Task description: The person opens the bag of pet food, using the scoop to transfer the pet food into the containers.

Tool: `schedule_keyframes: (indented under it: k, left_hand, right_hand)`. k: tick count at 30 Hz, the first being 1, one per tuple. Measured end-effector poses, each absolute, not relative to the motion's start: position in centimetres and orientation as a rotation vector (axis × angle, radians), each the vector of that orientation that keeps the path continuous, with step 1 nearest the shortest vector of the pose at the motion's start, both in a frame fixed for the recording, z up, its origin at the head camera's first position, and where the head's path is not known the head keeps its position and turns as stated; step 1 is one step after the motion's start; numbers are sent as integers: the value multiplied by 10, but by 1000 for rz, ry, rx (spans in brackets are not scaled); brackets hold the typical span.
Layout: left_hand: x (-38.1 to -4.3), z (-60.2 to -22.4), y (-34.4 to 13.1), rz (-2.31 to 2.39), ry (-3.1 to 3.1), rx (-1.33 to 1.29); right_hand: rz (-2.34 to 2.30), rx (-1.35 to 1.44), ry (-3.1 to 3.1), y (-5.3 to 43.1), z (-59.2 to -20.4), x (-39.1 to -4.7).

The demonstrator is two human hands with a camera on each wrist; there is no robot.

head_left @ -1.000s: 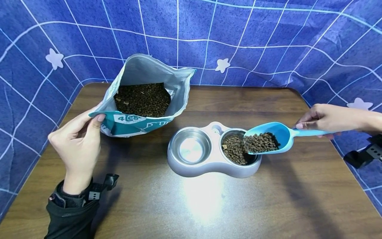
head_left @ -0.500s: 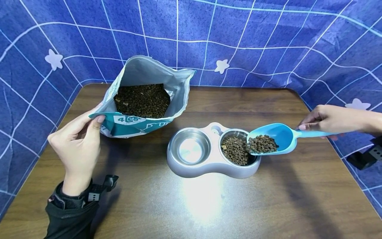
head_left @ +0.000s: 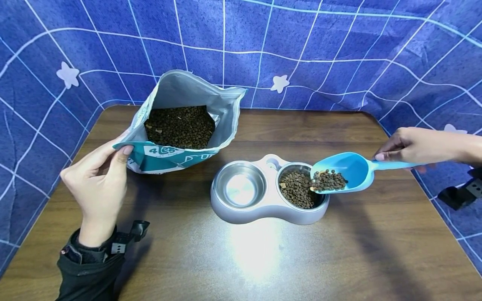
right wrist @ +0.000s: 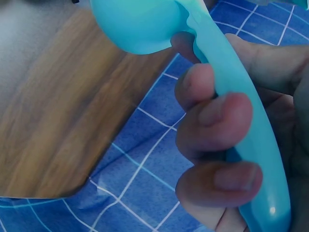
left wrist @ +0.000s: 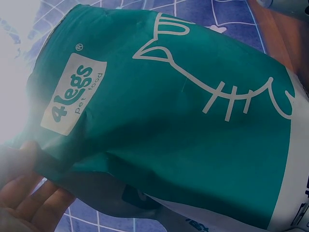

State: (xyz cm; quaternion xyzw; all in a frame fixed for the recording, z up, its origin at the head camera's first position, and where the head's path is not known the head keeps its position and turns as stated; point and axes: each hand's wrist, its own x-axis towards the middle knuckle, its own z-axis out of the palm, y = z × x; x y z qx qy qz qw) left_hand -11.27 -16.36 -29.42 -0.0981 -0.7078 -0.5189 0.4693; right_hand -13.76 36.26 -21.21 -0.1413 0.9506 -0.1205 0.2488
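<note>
My left hand [head_left: 99, 179] pinches the near left corner of an open teal pet food bag [head_left: 169, 161], thumb on the printed front. Brown kibble [head_left: 180, 125] lies inside it. At the right, my right hand [head_left: 412, 146] grips the handle of a light blue scoop [head_left: 359, 171]; the right wrist view shows fingers [right wrist: 215, 121] curled round that handle. The scoop's lip tilts down over the right bowl of a grey double feeder [head_left: 260, 213], with some kibble still on it. Kibble [head_left: 299, 190] fills much of that bowl. The left steel bowl [head_left: 241, 186] shows bare metal.
A brown wooden table [head_left: 180, 255] bears the bag and feeder. Blue cloth [head_left: 324, 37] with white grid lines and stars surrounds its back and sides. The bag stands behind and left of the feeder.
Less kibble is left in the scoop, as it slides off into the right bowl. My right hand has risen slightly, after a small shift right. The left hand and bag stay put.
</note>
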Motion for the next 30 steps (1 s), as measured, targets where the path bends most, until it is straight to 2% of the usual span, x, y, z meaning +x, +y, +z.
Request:
schedule_keyframes:
  k: [18, 30]
  left_hand:
    - [-114, -295, -163, -1276, -1729, -236]
    - [-113, -296, -163, -1292, -1724, -240]
  right_hand:
    - [-166, -398, 2583, 333, -197, -146]
    - [-1, -657, 2682, 313, -195, -139]
